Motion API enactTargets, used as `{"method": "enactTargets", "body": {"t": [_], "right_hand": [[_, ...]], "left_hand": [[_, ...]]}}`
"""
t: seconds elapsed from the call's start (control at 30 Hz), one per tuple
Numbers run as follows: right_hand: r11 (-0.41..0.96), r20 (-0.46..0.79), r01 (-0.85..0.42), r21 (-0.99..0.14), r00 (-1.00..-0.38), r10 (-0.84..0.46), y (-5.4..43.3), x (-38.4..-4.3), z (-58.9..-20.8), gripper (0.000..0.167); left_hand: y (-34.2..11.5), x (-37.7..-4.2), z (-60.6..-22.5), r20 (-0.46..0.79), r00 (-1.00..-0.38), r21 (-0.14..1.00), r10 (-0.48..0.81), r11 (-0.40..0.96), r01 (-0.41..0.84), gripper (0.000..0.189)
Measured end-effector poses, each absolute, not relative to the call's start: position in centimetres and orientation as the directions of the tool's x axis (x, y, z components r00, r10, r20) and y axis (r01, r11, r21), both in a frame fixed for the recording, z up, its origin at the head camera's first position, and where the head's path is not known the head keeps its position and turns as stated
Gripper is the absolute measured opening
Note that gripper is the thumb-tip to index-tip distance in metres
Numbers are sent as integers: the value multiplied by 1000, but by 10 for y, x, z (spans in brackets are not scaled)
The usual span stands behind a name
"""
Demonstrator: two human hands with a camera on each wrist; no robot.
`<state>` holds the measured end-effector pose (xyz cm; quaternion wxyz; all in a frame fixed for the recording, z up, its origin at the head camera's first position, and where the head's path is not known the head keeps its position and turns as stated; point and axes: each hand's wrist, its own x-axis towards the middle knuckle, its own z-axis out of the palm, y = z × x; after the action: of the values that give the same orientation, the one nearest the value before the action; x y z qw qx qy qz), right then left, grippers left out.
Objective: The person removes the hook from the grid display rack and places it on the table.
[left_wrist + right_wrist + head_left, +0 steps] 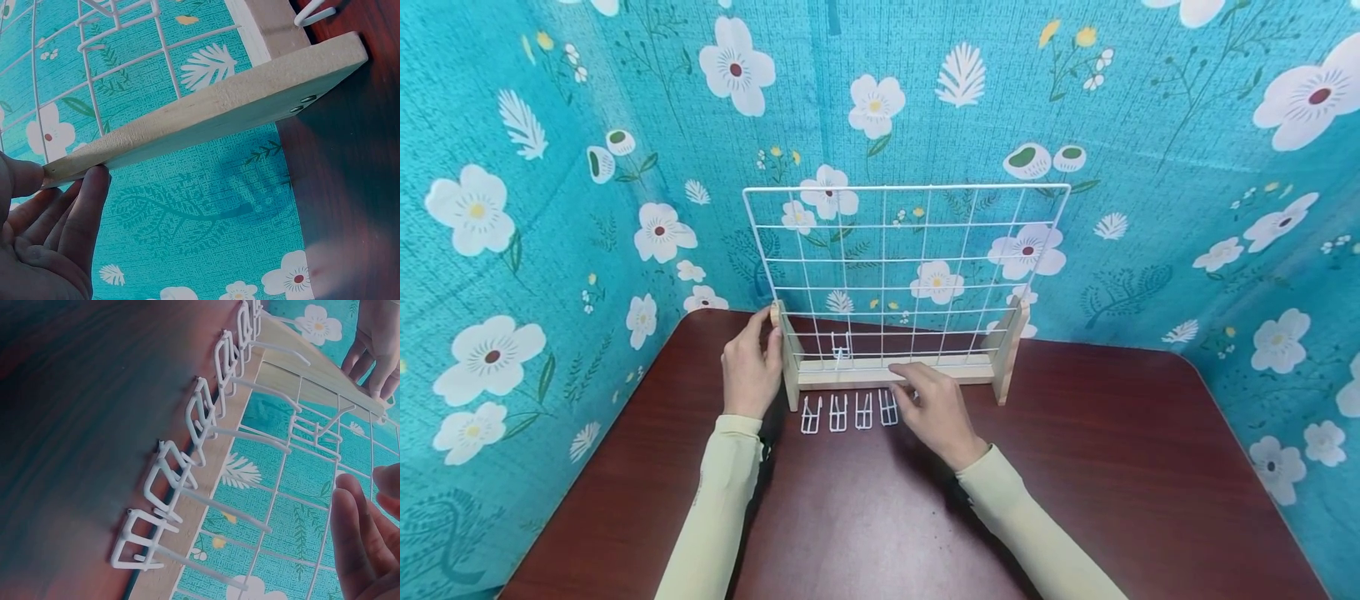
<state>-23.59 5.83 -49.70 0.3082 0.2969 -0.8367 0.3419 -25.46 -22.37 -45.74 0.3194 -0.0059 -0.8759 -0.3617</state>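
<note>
A white wire grid [883, 260] stands upright in a wooden base [820, 379] with a wooden support at each side. My left hand [751, 371] grips the top of the left wooden support [206, 115] between thumb and fingers. One white wire hook [841, 350] hangs on the grid's lower left part. In front of the base several more white hooks [838, 429] lie in a row on the table. My right hand [936, 408] is over the right end of that row, fingers loosely bent, holding nothing. Whether its fingertips touch the grid I cannot tell.
The dark red-brown table [1075, 500] spreads around the rack. Behind and at both sides hangs a teal floral cloth [1150, 183], close behind the rack. The right wooden support [1011, 354] rises to the right of my right hand.
</note>
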Motion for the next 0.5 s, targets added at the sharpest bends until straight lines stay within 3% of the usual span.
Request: {"method": "enactTargets", "body": {"t": [0.5], "right_hand": [[566, 700, -707, -424, -652, -290, 51, -237, -494, 29]], "left_hand": [[-224, -255, -459, 562, -797, 630, -222, 739, 238, 38]]}}
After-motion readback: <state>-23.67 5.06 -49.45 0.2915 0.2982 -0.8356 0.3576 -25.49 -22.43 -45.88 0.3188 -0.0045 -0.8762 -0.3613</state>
